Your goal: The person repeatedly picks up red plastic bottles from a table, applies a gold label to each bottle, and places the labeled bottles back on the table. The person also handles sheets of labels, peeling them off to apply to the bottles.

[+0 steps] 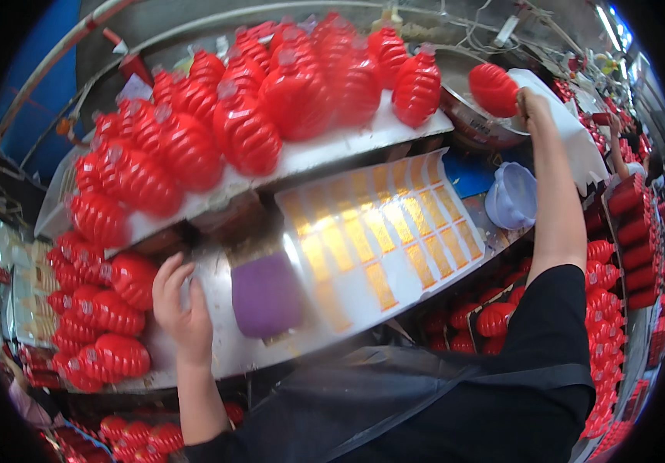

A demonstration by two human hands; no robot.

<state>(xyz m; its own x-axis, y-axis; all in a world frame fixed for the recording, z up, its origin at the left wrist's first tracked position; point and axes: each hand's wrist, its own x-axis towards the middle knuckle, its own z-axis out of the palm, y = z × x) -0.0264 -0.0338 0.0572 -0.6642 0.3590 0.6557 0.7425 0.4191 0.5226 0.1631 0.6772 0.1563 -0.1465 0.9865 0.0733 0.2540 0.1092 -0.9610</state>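
Observation:
My right hand [531, 110] grips the end of a red ribbed plastic lantern [493, 90], held out at the far right above a wide metal pan [480, 130]. My left hand [183, 302] is raised over the left of the metal bench, fingers apart and holding nothing. Beside it lie several similar red lanterns [122, 356], with see-through necks. Between my arms is a sheet of gold stickers [382, 231], some of its places bare white. A purple pad [267, 296] lies left of the sheet.
Many red lanterns [247, 135] stand crowded on a raised white shelf [324, 147] behind the bench. A light purple plastic basin [511, 196] sits below the pan. More red lanterns [599, 332] are stacked at right. Other people are partly visible at both edges.

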